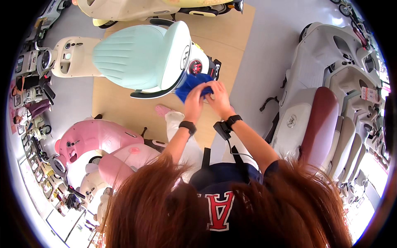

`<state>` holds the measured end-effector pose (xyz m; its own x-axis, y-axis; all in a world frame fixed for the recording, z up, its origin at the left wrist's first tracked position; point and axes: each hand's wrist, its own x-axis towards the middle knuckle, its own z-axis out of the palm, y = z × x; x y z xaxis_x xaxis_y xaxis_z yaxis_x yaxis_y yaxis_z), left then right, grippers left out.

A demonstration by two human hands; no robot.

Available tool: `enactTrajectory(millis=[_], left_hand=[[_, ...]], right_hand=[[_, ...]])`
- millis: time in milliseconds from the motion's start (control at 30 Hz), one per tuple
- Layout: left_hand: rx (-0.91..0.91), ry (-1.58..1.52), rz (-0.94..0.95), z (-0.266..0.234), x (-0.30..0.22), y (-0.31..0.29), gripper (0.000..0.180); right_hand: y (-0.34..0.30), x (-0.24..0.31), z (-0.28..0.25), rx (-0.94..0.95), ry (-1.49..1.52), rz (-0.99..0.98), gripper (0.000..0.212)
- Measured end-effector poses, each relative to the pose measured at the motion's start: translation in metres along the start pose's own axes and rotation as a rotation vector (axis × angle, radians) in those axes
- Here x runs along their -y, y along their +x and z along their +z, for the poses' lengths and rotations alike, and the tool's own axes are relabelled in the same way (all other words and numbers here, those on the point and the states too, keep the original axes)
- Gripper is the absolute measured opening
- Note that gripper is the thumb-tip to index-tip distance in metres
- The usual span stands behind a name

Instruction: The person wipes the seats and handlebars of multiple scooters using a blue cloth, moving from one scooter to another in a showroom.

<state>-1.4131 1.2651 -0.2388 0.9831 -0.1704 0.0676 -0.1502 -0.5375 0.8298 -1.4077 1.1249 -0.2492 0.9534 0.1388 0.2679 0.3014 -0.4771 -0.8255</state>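
A blue cloth (193, 85) is bunched up between my two hands, in front of the rear end of a scooter (128, 56) with a mint-green padded seat and a cream body. My left hand (193, 102) grips the cloth's near side, fingers bent over it. Beside it, my right hand (219, 97) pinches the cloth's right edge, partly touching the left fingers. Just beyond the cloth are the scooter's round red-and-black tail part (195, 67) and a dark bracket. Black bands circle both my wrists, and a cable runs from the right one.
A pink scooter (103, 138) stands near on the left, and a cream-yellow one (136, 9) at the far side. Grey scooters, one with a maroon seat (320, 120), line the right. Tan matting (225, 45) covers part of the floor. Two people (31, 109) are at the far left.
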Motion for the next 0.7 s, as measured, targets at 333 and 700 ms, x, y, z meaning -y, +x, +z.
enactTrajectory(millis=[333,700], left_hand=[[0.066,-0.076,-0.217,0.095,0.036,-0.011,0.031],[-0.365,0.082,-0.272,0.051,0.116,0.023,0.032]], right_hand=[[-0.055,-0.12,-0.016,-0.006,-0.186,0.744,0.024],[0.076,-0.119,0.131,0.021,0.132,0.502,0.086]])
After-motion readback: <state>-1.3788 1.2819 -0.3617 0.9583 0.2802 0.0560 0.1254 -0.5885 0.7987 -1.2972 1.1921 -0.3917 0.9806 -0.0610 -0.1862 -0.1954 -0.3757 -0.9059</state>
